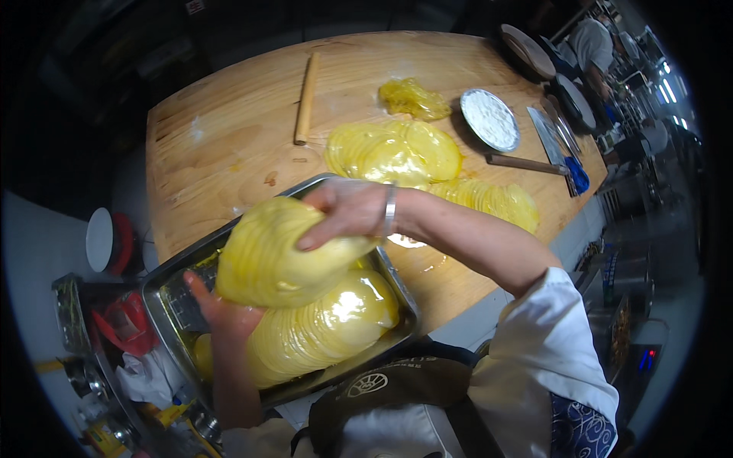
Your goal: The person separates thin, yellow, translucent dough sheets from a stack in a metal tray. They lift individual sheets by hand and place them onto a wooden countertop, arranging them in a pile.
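Note:
Both hands hold a thick stack of round, yellow, oiled dough sheets (pixel 269 252) over a metal tray (pixel 409 292). My right hand (pixel 343 212), a metal bracelet at its wrist, grips the stack from above, thumb on the top sheet. My left hand (pixel 229 309) supports it from below at the near left edge; some of its fingers are hidden. Beneath, a second row of overlapping oily dough sheets (pixel 338 320) lies in the tray. Dough sheets also lie fanned out on the wooden table in a larger pile (pixel 395 151) and a smaller one (pixel 492 203), partly behind my right forearm.
On the wooden table (pixel 229 131) are a rolling pin (pixel 307 100), crumpled oily plastic film (pixel 413 100), a bowl of white flour (pixel 490 119), a wooden stick (pixel 524 164) and a broad metal blade (pixel 545 134). Red plastic bags (pixel 127 326) lie at left. A person (pixel 592 46) stands far right.

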Demonstrator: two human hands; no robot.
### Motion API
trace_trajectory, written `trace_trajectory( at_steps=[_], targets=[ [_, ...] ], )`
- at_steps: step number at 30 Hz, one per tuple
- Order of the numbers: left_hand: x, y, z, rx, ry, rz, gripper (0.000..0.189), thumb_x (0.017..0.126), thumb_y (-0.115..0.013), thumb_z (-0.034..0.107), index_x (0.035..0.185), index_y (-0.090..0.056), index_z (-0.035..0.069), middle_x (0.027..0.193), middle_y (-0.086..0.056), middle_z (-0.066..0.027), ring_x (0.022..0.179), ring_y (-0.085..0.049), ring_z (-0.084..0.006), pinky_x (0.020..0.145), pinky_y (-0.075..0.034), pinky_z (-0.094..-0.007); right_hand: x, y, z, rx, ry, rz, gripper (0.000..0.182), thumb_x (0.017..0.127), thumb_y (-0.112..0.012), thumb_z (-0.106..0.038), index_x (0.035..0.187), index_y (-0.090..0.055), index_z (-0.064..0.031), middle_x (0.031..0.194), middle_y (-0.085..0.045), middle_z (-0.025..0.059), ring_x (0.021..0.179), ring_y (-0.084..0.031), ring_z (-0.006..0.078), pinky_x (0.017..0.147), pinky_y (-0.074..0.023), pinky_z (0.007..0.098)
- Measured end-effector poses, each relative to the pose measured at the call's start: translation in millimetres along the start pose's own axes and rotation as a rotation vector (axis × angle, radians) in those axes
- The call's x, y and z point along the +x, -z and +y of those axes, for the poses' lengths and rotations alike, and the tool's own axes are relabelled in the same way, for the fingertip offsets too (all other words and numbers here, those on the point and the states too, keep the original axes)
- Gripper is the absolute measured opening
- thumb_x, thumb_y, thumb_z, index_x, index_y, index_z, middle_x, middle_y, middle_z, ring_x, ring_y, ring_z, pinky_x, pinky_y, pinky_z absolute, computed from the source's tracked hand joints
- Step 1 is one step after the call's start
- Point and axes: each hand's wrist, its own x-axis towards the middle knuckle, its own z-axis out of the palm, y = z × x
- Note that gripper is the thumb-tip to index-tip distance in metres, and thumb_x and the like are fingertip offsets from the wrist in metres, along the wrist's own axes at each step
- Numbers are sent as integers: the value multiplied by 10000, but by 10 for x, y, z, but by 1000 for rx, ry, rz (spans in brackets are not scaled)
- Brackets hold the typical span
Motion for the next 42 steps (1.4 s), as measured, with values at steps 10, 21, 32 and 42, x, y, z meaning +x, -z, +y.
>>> trace_trajectory(
  at_steps=[10, 21, 32, 42],
  targets=[
    [561, -653, -1511, 106, 435, -144, 645, 815, -564, 331, 1309, -273, 35, 1301, -378, -124, 1198, -366, -261, 995, -306, -415, -2040, 227, 894, 533, 15, 400, 521, 719, -673, -67, 1181, -453, 33, 1046, -587, 104, 927, -578, 163, 811, -480, 291],
    [1007, -575, -2039, 542, 425, 140, 430, 827, -517, 88, 1227, -388, -3, 1194, -477, -119, 1114, -449, -227, 931, -373, -358, -1808, 609, 2196, 366, 152, 569, 394, 767, -599, -53, 1144, -493, -12, 1000, -594, 76, 867, -556, 134, 760, -450, 245],
    [1266, -498, -2059, 947, -130, 295, 384, 818, -512, 34, 1181, -401, -25, 1173, -468, -134, 1100, -447, -204, 950, -343, -325, -1627, 604, 1974, -724, 256, 967, 293, 736, -584, -56, 1017, -521, -6, 844, -576, 182, 756, -563, 326, 671, -461, 353],
    [482, -503, -2158, 1172, -334, 267, 235, 847, -507, 42, 1078, -506, -6, 1027, -570, -101, 942, -541, -154, 820, -433, -287, -2285, 733, 2169, -700, 313, 1168, 156, 769, -564, -30, 925, -565, -19, 846, -589, 106, 733, -585, 199, 656, -475, 286]
  ],
)
